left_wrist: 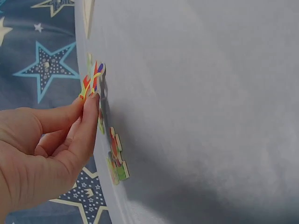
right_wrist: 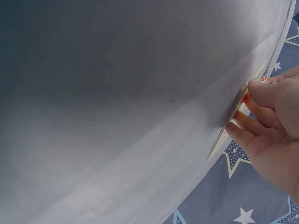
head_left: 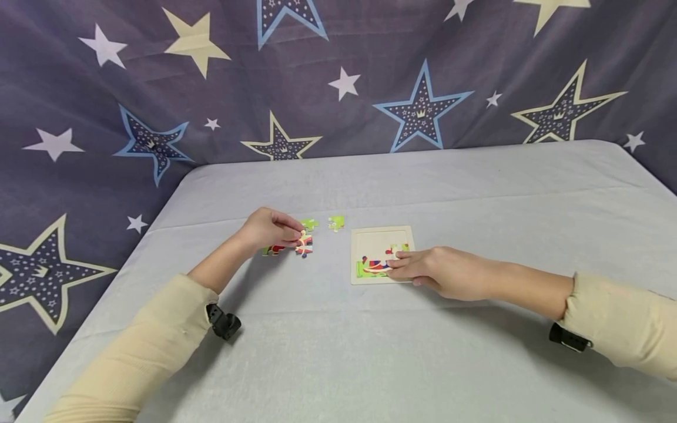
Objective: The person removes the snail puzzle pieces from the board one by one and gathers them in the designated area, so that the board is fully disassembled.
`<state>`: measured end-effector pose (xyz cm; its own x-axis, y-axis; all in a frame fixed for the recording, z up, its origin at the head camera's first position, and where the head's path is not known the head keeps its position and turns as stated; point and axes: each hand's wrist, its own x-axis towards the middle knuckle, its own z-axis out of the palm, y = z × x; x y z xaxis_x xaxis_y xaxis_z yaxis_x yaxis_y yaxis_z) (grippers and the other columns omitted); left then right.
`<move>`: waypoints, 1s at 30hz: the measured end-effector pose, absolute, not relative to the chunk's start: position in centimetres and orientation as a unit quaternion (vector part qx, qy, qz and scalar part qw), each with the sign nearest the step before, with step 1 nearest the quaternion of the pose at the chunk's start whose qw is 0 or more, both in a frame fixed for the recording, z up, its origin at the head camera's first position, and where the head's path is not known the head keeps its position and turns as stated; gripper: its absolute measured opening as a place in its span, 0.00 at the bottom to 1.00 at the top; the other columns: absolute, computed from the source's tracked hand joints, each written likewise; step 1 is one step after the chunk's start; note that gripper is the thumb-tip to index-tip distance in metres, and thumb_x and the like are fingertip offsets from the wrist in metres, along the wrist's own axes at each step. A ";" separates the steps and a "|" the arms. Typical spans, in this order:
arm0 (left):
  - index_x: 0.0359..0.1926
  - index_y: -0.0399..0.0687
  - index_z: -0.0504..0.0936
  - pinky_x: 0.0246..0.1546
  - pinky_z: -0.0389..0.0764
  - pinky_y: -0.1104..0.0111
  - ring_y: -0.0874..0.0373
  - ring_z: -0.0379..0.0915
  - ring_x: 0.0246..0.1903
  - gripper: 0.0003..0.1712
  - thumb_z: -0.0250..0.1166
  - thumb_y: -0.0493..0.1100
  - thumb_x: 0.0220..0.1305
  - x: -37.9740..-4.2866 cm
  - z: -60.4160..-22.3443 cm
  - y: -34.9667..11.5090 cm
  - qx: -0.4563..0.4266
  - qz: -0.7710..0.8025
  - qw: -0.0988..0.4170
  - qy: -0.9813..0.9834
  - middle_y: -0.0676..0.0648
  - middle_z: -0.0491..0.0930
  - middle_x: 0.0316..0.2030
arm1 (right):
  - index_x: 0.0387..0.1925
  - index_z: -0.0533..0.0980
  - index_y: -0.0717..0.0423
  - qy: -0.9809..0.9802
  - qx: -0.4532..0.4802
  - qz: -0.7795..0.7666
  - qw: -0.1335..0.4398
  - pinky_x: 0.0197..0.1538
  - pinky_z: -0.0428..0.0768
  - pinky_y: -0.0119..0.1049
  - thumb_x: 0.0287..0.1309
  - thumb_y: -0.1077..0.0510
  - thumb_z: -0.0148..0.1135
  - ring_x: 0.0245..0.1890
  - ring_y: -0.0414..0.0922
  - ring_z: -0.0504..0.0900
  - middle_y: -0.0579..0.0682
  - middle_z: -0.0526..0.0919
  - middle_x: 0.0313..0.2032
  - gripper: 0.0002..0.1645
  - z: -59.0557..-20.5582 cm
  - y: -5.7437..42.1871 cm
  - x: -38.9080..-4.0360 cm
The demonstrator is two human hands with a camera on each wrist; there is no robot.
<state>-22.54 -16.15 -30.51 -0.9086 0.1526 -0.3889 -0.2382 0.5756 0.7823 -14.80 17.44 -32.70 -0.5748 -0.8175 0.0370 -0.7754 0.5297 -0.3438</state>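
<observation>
Can't pin the exact room type from my feeds; looks domestic, kid-themed. Evidence: dark star-print fabric (head_left: pixel 312 88) across the background, crowns (head_left: pixel 421 114) in the larger stars (head_left: pixel 423 127); pale, creased cloth (head_left: pixel 338 358) over the surface (head_left: pixel 529 223); small puzzle tray (head_left: pixel 370 239) with bright jigsaw pieces (head_left: pixel 336 222) near it. Anything behind the fabric is hidden from me.

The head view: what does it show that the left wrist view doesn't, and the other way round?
Only the head view shows the right hand, the puzzle pieces fitted in the tray, which that hand touches, and the beige sleeves.

Only the left wrist view shows the inner side of the left hand, with fingers curled toward the palm.

Both show the left hand pinching a colourful piece, loose pieces, the tray (just a sliver in the left wrist view), the pale table cover and the starry backdrop.
</observation>
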 end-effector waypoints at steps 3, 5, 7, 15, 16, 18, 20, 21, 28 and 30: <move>0.52 0.28 0.78 0.42 0.85 0.70 0.68 0.81 0.27 0.18 0.62 0.30 0.62 -22.7 -30.6 -16.2 -0.025 0.453 0.215 0.865 0.41 0.85 0.42 | 0.59 0.76 0.50 0.872 -0.456 -0.163 0.066 0.62 0.75 0.47 0.58 0.68 0.62 0.63 0.51 0.75 0.50 0.78 0.60 0.27 -32.7 17.4 -14.8; 0.52 0.28 0.79 0.41 0.85 0.70 0.68 0.81 0.27 0.17 0.62 0.30 0.62 -22.8 -30.7 -16.2 -0.027 0.448 0.215 0.867 0.40 0.84 0.44 | 0.59 0.76 0.50 0.872 -0.456 -0.163 0.067 0.62 0.75 0.47 0.58 0.68 0.62 0.63 0.51 0.75 0.50 0.78 0.60 0.27 -32.7 17.4 -14.8; 0.52 0.29 0.79 0.41 0.85 0.70 0.68 0.81 0.28 0.17 0.62 0.30 0.62 -22.8 -30.8 -16.3 -0.028 0.444 0.215 0.869 0.40 0.84 0.44 | 0.59 0.76 0.51 0.873 -0.456 -0.162 0.068 0.62 0.75 0.47 0.58 0.68 0.62 0.63 0.51 0.75 0.50 0.78 0.60 0.27 -32.7 17.4 -14.9; 0.50 0.32 0.81 0.41 0.86 0.68 0.65 0.83 0.30 0.16 0.64 0.33 0.61 -22.7 -30.7 -16.3 -0.017 0.422 0.198 0.885 0.36 0.84 0.47 | 0.59 0.76 0.51 0.872 -0.458 -0.161 0.065 0.62 0.75 0.47 0.57 0.68 0.62 0.63 0.51 0.75 0.50 0.78 0.60 0.27 -32.6 17.3 -14.9; 0.50 0.33 0.82 0.41 0.86 0.68 0.65 0.83 0.30 0.15 0.65 0.34 0.61 -22.7 -30.6 -16.4 -0.011 0.411 0.193 0.891 0.36 0.84 0.48 | 0.59 0.76 0.51 0.871 -0.459 -0.161 0.064 0.62 0.75 0.47 0.57 0.68 0.62 0.63 0.51 0.75 0.50 0.78 0.60 0.27 -32.6 17.3 -14.9; 0.49 0.35 0.83 0.41 0.86 0.67 0.63 0.84 0.32 0.15 0.65 0.36 0.62 -22.7 -30.5 -16.4 0.002 0.388 0.185 0.903 0.36 0.83 0.49 | 0.59 0.76 0.51 0.871 -0.459 -0.162 0.063 0.62 0.75 0.47 0.57 0.67 0.63 0.63 0.51 0.75 0.50 0.78 0.60 0.26 -32.6 17.3 -14.9; 0.48 0.37 0.84 0.41 0.85 0.67 0.62 0.85 0.33 0.14 0.66 0.37 0.62 -22.8 -30.3 -16.5 0.009 0.369 0.180 0.912 0.37 0.84 0.48 | 0.58 0.77 0.51 0.870 -0.463 -0.161 0.058 0.61 0.76 0.47 0.57 0.68 0.63 0.62 0.51 0.76 0.50 0.79 0.60 0.27 -32.6 17.3 -14.9; 0.48 0.37 0.84 0.41 0.85 0.67 0.61 0.85 0.34 0.14 0.66 0.38 0.62 -22.8 -30.2 -16.5 0.011 0.362 0.180 0.915 0.37 0.84 0.48 | 0.58 0.77 0.51 0.870 -0.463 -0.161 0.058 0.61 0.76 0.47 0.57 0.68 0.63 0.62 0.51 0.76 0.50 0.79 0.60 0.26 -32.6 17.3 -14.9; 0.49 0.41 0.84 0.40 0.84 0.65 0.58 0.84 0.34 0.14 0.65 0.41 0.63 -22.5 -29.0 -16.0 0.016 0.338 0.176 0.924 0.41 0.86 0.46 | 0.59 0.76 0.51 0.873 -0.456 -0.157 0.072 0.63 0.75 0.47 0.60 0.66 0.61 0.64 0.51 0.75 0.50 0.78 0.61 0.25 -32.5 17.3 -14.7; 0.48 0.42 0.85 0.40 0.83 0.67 0.60 0.84 0.33 0.14 0.65 0.41 0.62 -22.3 -28.8 -15.5 0.026 0.338 0.169 0.926 0.43 0.87 0.42 | 0.59 0.76 0.51 0.874 -0.454 -0.156 0.073 0.63 0.74 0.47 0.60 0.66 0.60 0.64 0.51 0.74 0.50 0.77 0.61 0.25 -32.5 17.4 -14.7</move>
